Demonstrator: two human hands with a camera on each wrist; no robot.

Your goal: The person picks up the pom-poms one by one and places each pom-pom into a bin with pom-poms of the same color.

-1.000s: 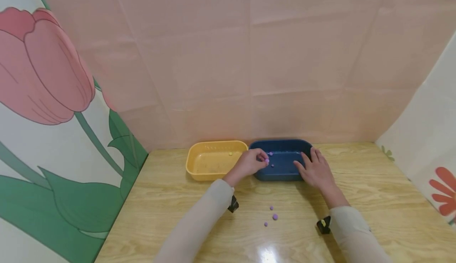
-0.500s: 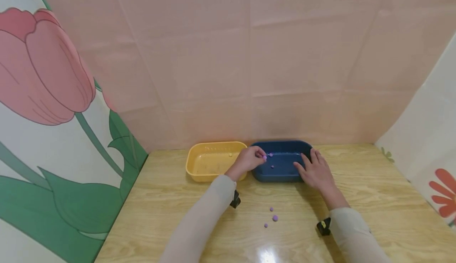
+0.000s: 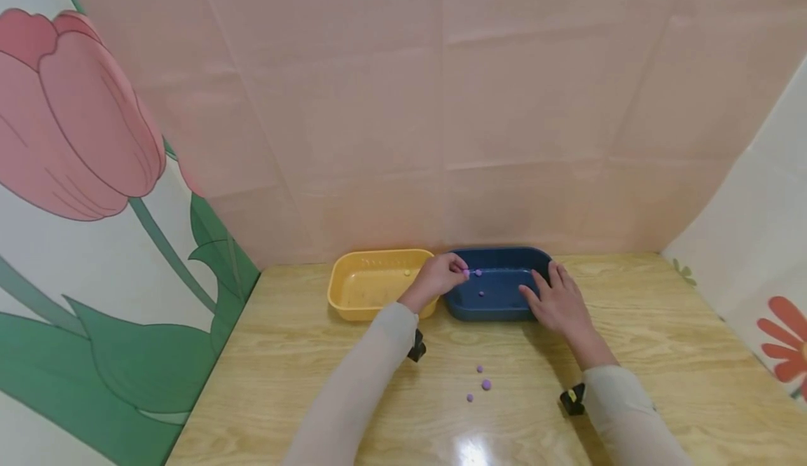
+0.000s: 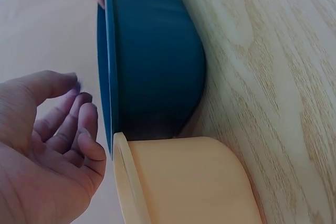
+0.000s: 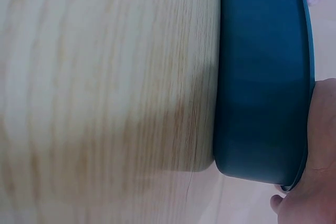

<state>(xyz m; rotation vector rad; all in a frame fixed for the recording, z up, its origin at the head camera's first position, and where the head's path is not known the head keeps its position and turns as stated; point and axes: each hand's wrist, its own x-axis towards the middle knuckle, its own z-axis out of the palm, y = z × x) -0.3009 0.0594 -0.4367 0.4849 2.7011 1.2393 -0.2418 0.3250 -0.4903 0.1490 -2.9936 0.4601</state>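
Note:
Over the left end of the blue basin, my left hand pinches a small purple ball between thumb and fingertips. The left wrist view shows that hand beside the basin's rim, the ball mostly hidden by the fingertips. My right hand holds the basin's right end, with fingers spread inside and over the rim. In the right wrist view a fingertip shows past the outer corner. Two purple balls, one larger and one smaller, lie in the basin.
A yellow basin stands just left of the blue one, with a small yellow ball inside. Three purple balls, the largest among them, lie on the wooden table in front. A pink sheet hangs behind.
My left hand has shifted slightly left and away from me, still pinching the purple ball. My right hand has stayed at the blue basin's rim.

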